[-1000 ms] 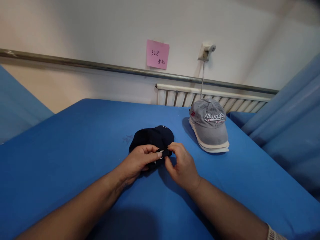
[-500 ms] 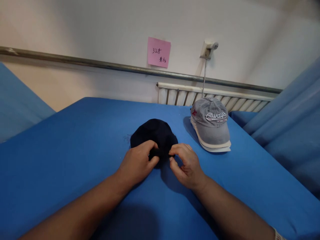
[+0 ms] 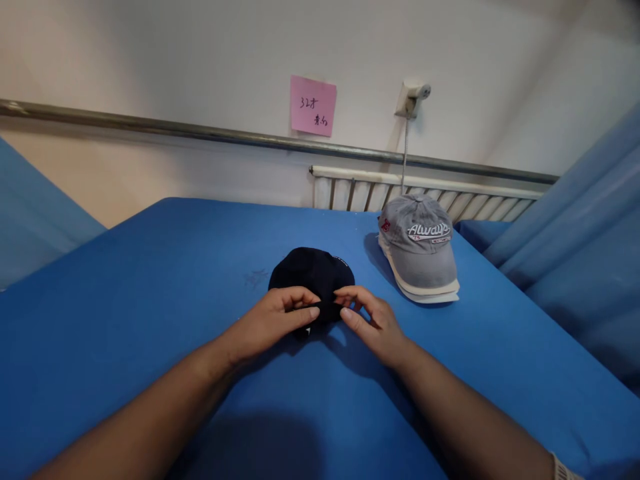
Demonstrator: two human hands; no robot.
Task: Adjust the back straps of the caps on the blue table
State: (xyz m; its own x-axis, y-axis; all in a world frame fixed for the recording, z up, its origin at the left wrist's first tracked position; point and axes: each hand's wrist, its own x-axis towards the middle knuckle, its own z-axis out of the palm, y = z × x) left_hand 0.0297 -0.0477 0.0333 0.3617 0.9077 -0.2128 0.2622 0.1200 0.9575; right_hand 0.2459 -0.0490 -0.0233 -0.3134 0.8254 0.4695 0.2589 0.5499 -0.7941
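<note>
A dark navy cap (image 3: 307,268) rests on the blue-covered table in front of me, its back strap side toward me. My left hand (image 3: 273,319) pinches the strap from the left, thumb below and fingers above. From the right, my right hand (image 3: 373,325) grips the other end of the strap between thumb and fingers. A small white tag shows under the left thumb. White lettering is just visible on the cap's far right side. The fastening itself is partly hidden by my fingers.
To the right stands a stack of caps, a grey one (image 3: 419,227) on top with light brims under it. Behind the blue table (image 3: 150,280) are a radiator (image 3: 363,193), a metal rail (image 3: 225,133), a wall socket and a pink note (image 3: 313,105). Blue curtains hang at both sides.
The navy cap has turned and tilted slightly, bringing its white lettering and tag into view. My left thumb has straightened along the strap; my right fingers stay on it.
</note>
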